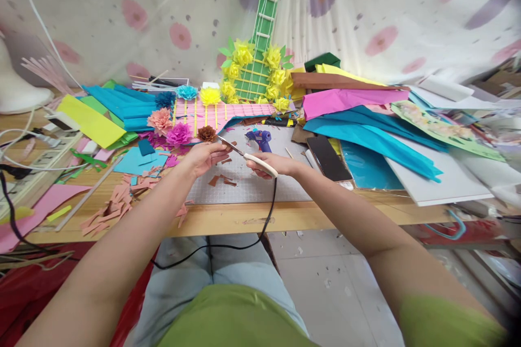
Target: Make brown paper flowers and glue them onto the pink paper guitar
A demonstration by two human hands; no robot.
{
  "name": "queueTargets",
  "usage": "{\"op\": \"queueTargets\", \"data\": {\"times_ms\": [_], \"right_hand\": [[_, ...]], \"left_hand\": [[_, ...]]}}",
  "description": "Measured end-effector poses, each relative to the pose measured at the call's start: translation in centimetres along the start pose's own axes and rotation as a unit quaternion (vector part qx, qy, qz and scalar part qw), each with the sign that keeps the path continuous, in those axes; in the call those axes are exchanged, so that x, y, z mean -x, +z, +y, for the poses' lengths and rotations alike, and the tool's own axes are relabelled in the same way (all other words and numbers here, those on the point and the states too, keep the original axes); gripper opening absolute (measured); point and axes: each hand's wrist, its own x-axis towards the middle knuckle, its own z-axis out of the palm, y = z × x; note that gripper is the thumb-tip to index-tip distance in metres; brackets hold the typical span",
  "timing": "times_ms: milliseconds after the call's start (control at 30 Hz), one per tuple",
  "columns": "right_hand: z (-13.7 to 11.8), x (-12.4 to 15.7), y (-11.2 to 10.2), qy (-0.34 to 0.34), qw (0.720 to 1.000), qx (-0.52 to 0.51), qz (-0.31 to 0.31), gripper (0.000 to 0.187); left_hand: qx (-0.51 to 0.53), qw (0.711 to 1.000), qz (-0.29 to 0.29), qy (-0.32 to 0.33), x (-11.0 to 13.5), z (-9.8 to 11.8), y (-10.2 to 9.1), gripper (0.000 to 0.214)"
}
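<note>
My right hand [271,165] grips a pair of scissors [261,166] by their white handles, with the blades pointing up and left. Close to the blade tips, the fingers of my left hand [207,157] are pinched together; whatever is between them is too small to make out. Just beyond that hand, a brown paper flower [206,133] sits by a pink paper guitar [240,111], along with pink, magenta, yellow and blue paper flowers. A purple glue gun [261,139] lies behind the scissors. Brown paper scraps [222,179] are scattered on the grey cutting mat [244,193] below my hands.
A green paper guitar with yellow flowers [260,65] stands against the curtain. Coloured paper sheets [354,100] pile up at right, near a phone [329,158]. Orange paper strips [114,206] and blue paper [140,161] lie at left. A black cord [228,246] crosses my lap.
</note>
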Motion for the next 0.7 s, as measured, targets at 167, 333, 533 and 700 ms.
{"op": "queueTargets", "data": {"times_ms": [167,333,533,700], "right_hand": [[0.2,0.2,-0.2,0.018,1.000,-0.018,-0.005,0.046],[0.3,0.3,-0.6,0.021,0.999,-0.026,-0.017,0.049],[0.4,0.5,-1.2,0.051,0.998,-0.016,-0.035,0.050],[0.7,0.5,-1.6,0.041,0.997,-0.016,-0.062,0.046]], "left_hand": [[-0.028,1.000,0.000,-0.009,0.2,0.2,0.1,0.014],[-0.035,0.999,-0.021,-0.011,0.3,0.2,0.0,0.015],[-0.060,0.996,-0.055,-0.027,-0.1,0.3,-0.6,0.013],[-0.091,0.993,-0.069,-0.034,-0.5,0.2,-1.1,0.011]]}}
